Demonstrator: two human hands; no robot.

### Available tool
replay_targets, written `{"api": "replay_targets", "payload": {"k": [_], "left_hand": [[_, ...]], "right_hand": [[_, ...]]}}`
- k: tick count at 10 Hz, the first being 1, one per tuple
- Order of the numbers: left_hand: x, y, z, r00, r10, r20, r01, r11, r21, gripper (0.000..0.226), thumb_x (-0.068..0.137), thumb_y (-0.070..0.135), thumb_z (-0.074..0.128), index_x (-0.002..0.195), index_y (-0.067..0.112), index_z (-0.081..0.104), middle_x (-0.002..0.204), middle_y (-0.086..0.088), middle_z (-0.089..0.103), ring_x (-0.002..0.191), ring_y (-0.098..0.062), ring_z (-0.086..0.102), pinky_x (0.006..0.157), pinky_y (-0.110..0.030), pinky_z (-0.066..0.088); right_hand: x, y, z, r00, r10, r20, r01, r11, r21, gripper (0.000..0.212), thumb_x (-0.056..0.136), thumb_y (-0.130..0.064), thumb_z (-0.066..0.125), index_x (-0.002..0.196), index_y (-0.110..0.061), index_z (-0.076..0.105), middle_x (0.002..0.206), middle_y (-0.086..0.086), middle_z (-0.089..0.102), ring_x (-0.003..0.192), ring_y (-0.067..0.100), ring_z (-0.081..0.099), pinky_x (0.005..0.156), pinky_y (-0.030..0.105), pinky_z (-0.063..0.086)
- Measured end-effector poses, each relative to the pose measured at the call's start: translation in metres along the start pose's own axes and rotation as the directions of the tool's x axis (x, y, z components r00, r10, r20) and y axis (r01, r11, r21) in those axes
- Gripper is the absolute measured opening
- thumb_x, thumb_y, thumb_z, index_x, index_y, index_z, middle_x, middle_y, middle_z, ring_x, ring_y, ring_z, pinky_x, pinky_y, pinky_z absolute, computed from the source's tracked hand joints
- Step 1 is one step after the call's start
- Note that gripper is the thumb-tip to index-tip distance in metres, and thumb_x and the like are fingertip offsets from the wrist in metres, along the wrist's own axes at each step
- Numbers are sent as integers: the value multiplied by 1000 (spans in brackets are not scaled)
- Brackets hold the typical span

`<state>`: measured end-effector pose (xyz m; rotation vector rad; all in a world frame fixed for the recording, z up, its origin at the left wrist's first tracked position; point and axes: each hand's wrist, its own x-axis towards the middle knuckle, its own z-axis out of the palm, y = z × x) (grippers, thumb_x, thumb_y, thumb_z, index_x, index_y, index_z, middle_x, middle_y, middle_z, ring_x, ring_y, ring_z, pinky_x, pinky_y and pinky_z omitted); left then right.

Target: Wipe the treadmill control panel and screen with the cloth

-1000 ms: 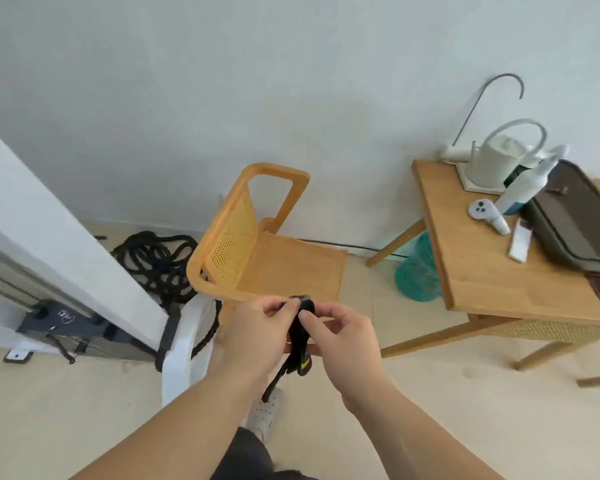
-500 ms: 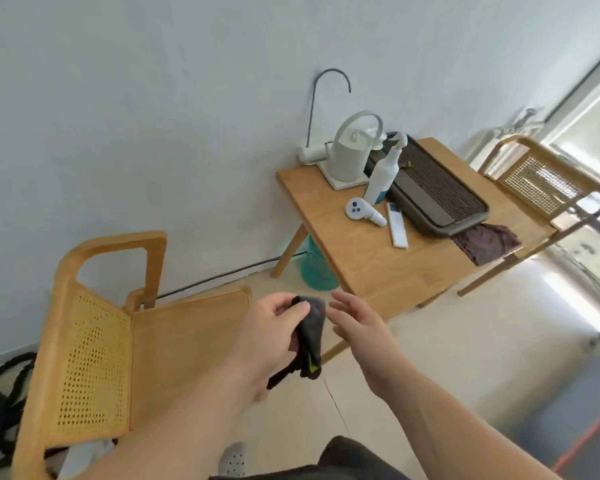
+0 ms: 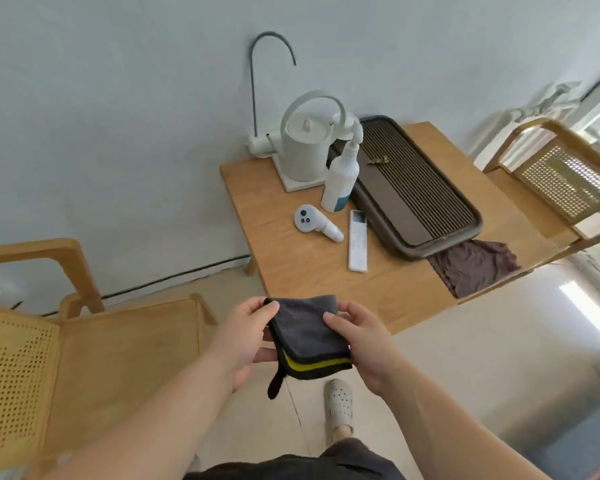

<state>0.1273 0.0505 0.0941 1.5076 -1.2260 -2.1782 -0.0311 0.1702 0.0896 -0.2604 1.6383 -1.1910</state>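
Pinching folded cloth, L hand, R hand, palms inward

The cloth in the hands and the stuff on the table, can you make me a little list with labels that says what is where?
cloth: dark grey, yellow stripe, folded, held flat
left hand: grips cloth's left edge
right hand: grips cloth's right edge
table: wooden, beyond the hands
kettle: white, at table's back
spray bottle: upright, beside kettle
tray: dark, slatted
remote: white, lying flat
treadmill: not in view
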Motion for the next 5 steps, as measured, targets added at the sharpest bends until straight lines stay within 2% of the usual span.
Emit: {"api": "replay_targets", "payload": {"k": [1, 2, 3, 4, 5], "left_hand": [[16, -9, 44, 991, -77, -107, 67, 993, -95, 22, 104, 22, 52, 112, 11, 69, 106, -17, 75, 95, -35, 73, 73, -51, 63], [25, -12, 75, 974, -92, -208, 60, 986, -158, 21, 103, 24, 53, 112, 13, 69, 106, -14, 76, 96, -33, 73, 73, -49, 63], [33, -17, 90, 939, -77, -336, 49, 995, -91, 17, 103, 27, 54, 114, 22, 65, 109, -8, 74, 99, -29, 72, 74, -46, 63], [35, -26, 96, 917, -41, -397, 58, 998, 31, 26, 103, 33, 52, 128, 35, 54, 126, 2, 65, 116, -24, 63, 93, -46, 56], [35, -31, 101, 908, -7, -419, 69, 989, 134, 33, 103, 32, 51, 136, 32, 49, 132, 5, 58, 122, -19, 56, 103, -42, 47]], "right_hand": [[27, -15, -41, 995, 42, 94, -34, 995, -89, 17, 100, -16, 68, 117, -17, 68, 103, 9, 79, 97, 28, 76, 83, 38, 62], [47, -30, -67, 983, 68, 171, -38, 984, -172, 15, 101, -18, 67, 116, -22, 67, 101, 6, 79, 94, 23, 77, 80, 34, 62], [67, -34, -80, 970, 71, 232, 0, 957, -292, 21, 101, -20, 66, 119, -31, 65, 103, 3, 78, 95, 20, 76, 78, 31, 62], [84, -25, -85, 943, 150, 297, -10, 904, -427, 51, 101, -23, 64, 147, -38, 47, 139, -3, 63, 119, 17, 63, 88, 29, 54], [89, -14, -89, 902, 274, 334, 10, 760, -650, 85, 98, -27, 67, 165, -33, 15, 162, 2, 37, 125, 20, 48, 84, 23, 48]]}}
